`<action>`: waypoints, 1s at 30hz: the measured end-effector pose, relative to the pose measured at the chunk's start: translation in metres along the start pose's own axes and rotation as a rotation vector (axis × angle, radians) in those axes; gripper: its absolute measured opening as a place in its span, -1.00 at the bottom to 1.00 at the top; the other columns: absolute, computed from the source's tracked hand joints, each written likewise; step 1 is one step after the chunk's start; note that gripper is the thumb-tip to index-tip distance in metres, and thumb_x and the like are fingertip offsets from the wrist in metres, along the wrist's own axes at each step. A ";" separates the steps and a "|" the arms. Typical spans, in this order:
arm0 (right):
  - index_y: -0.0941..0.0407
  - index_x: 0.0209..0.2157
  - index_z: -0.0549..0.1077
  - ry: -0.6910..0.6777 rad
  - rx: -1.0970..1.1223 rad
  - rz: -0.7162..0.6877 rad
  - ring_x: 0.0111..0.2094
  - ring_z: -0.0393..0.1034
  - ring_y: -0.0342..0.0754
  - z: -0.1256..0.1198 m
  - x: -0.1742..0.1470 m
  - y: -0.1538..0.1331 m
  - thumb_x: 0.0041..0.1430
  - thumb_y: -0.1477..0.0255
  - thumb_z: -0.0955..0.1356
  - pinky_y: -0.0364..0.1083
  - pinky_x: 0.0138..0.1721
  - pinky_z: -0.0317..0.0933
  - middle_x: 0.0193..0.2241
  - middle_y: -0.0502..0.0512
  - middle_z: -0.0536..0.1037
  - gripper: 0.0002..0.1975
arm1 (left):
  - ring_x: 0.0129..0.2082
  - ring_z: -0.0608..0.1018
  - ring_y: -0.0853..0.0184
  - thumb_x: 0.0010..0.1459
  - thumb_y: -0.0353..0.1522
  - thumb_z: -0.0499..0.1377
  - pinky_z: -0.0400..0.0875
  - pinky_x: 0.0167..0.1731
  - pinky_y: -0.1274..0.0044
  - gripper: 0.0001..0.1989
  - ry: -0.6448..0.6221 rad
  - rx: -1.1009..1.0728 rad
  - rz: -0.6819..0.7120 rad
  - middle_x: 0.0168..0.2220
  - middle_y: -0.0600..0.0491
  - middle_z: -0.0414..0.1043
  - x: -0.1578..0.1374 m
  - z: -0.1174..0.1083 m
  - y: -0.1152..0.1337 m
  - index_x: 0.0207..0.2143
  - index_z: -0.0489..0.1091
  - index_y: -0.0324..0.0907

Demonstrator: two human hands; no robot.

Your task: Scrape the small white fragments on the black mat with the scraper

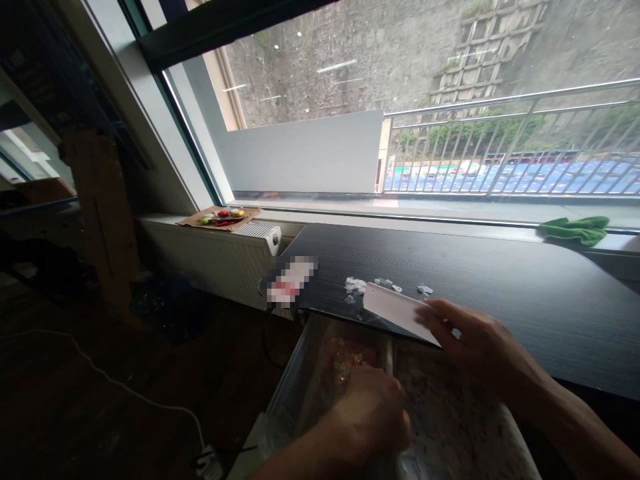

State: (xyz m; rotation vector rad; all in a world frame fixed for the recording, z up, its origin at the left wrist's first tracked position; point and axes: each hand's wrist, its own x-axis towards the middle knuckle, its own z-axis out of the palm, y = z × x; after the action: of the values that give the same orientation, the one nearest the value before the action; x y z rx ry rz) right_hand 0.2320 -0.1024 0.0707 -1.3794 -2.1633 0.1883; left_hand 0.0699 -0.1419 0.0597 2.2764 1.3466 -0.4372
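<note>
My right hand [463,333] grips one end of a flat, pale rectangular plate [395,308] with a small hole near its far corner. The plate is tilted at the front edge of the black tabletop [480,267]. Small clear pieces [425,290] and a crumpled white bit [355,286] lie just beyond it. Lower down, my left hand [373,407] is closed over a clear plastic bin [285,407]; whatever its fingers hold is hidden. By its knuckles, shiny reddish crinkled material [347,357] shows inside the bin.
A blurred-out red and white object [291,281] sits at the tabletop's left end. Behind are a radiator [215,257], a cardboard piece with colourful items [223,217] and a green cloth [575,230] on the sill. A white cable [125,383] crosses the floor.
</note>
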 end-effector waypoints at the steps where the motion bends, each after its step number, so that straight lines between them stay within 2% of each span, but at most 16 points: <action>1: 0.06 -0.32 0.44 -0.015 0.005 -0.006 -0.53 0.36 -0.11 0.001 -0.001 -0.001 0.28 0.27 0.20 -0.14 -0.48 0.16 -0.51 -0.02 0.52 -0.75 | -0.15 0.58 -0.01 0.13 -0.38 0.06 0.46 -0.18 0.32 -0.67 0.003 -0.008 0.001 -0.21 -0.27 0.56 0.000 0.000 0.000 -0.18 0.52 -0.38; 4: 0.06 -0.31 0.44 -0.068 0.043 -0.040 -0.50 0.40 -0.10 0.002 -0.004 -0.008 0.29 0.30 0.19 -0.14 -0.46 0.19 -0.49 -0.01 0.54 -0.75 | -0.13 0.57 -0.02 0.14 -0.38 0.06 0.46 -0.16 0.31 -0.67 -0.005 -0.014 0.005 -0.21 -0.29 0.55 -0.001 -0.002 0.000 -0.18 0.52 -0.40; 7: 0.06 -0.33 0.44 -0.063 0.064 -0.070 -0.48 0.41 -0.10 0.002 -0.006 -0.011 0.29 0.33 0.19 -0.15 -0.44 0.21 -0.47 0.00 0.54 -0.76 | -0.15 0.58 -0.04 0.14 -0.37 0.06 0.46 -0.18 0.30 -0.67 0.006 0.008 0.008 -0.21 -0.30 0.55 0.000 -0.002 0.000 -0.18 0.52 -0.40; 11: 0.07 -0.34 0.43 -0.018 0.030 -0.047 -0.50 0.40 -0.10 0.001 -0.007 -0.007 0.28 0.31 0.20 -0.14 -0.45 0.21 -0.48 0.01 0.55 -0.77 | -0.15 0.58 -0.03 0.13 -0.37 0.07 0.47 -0.18 0.30 -0.67 0.004 -0.008 0.002 -0.22 -0.29 0.55 0.003 0.002 -0.001 -0.18 0.52 -0.40; 15: 0.06 -0.30 0.45 -0.088 0.066 -0.024 -0.53 0.39 -0.13 -0.002 -0.009 -0.003 0.30 0.26 0.20 -0.17 -0.48 0.21 -0.51 -0.03 0.54 -0.74 | -0.15 0.58 -0.05 0.13 -0.36 0.06 0.48 -0.19 0.27 -0.66 0.013 -0.006 0.014 -0.21 -0.29 0.55 0.004 0.004 -0.002 -0.17 0.52 -0.40; 20: 0.05 -0.26 0.47 0.017 -0.012 0.033 -0.59 0.35 -0.14 -0.012 -0.006 0.008 0.28 0.22 0.21 -0.16 -0.51 0.19 -0.55 -0.06 0.52 -0.73 | -0.15 0.58 -0.04 0.14 -0.36 0.07 0.48 -0.18 0.28 -0.66 0.024 -0.015 0.005 -0.19 -0.28 0.55 0.002 0.004 -0.002 -0.16 0.52 -0.39; 27: 0.06 -0.25 0.48 0.024 -0.008 -0.006 -0.54 0.40 -0.13 -0.012 0.006 0.013 0.28 0.26 0.21 -0.15 -0.45 0.23 -0.44 0.00 0.59 -0.73 | -0.14 0.58 -0.02 0.14 -0.38 0.05 0.48 -0.17 0.30 -0.66 -0.013 -0.008 -0.005 -0.20 -0.27 0.55 0.001 0.000 0.000 -0.17 0.52 -0.37; 30: 0.07 -0.30 0.48 -0.003 -0.014 -0.032 -0.56 0.37 -0.13 -0.013 0.007 0.012 0.27 0.28 0.21 -0.16 -0.47 0.22 -0.47 0.00 0.58 -0.74 | -0.15 0.58 -0.03 0.12 -0.37 0.05 0.47 -0.17 0.28 -0.66 0.014 -0.003 0.006 -0.21 -0.28 0.55 0.002 0.002 -0.002 -0.17 0.53 -0.37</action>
State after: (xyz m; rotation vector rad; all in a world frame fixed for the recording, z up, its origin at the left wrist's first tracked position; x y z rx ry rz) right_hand 0.2459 -0.0932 0.0794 -1.3525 -2.1914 0.1636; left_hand 0.0693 -0.1407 0.0567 2.2845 1.3460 -0.4179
